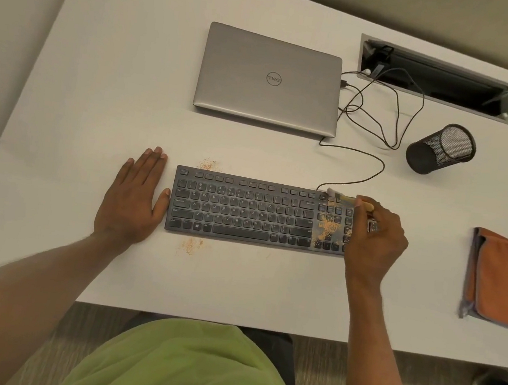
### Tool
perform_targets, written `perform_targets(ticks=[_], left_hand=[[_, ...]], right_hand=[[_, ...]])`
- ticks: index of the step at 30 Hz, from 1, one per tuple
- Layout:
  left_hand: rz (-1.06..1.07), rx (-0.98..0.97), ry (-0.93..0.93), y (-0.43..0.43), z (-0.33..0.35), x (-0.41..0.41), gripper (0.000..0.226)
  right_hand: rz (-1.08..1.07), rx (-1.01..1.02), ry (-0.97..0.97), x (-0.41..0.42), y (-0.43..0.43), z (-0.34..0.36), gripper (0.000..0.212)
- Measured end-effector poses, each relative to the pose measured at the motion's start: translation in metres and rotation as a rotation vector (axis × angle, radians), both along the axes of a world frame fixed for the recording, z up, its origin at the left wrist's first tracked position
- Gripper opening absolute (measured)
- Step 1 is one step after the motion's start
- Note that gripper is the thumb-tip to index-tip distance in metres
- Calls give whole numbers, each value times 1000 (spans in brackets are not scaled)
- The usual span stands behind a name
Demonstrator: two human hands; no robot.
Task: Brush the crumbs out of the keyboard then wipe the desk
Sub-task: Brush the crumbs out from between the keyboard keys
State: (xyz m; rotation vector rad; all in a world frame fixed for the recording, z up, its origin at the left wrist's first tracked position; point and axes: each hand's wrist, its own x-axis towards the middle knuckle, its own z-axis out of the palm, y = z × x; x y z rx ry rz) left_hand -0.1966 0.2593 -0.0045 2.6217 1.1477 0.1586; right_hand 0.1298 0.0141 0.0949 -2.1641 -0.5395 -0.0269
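Now right hand (375,238) around brush (348,199).

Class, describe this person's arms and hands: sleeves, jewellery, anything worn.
Both forearms are bare, no sleeves showing. The left hand wears no ring or watch. A small shiny thing at the fingers of the right hand may be a ring; too blurred to tell. A light green garment covers the torso.

We are reading the Dell logo, upside down to us, on the grey lid of the closed laptop (268,80). On the keyboard (256,213) we are making out white key letters: Q W E R T Y, A S D F, Z X C V. The smaller legends are reading as blur.
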Motion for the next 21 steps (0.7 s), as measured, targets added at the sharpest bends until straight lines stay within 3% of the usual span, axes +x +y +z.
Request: perform_targets(ticks=[21], left_hand=[[-4,7,6,1,-2,-1,70]], right_hand=[[0,-13,47,5,-21,0,9]])
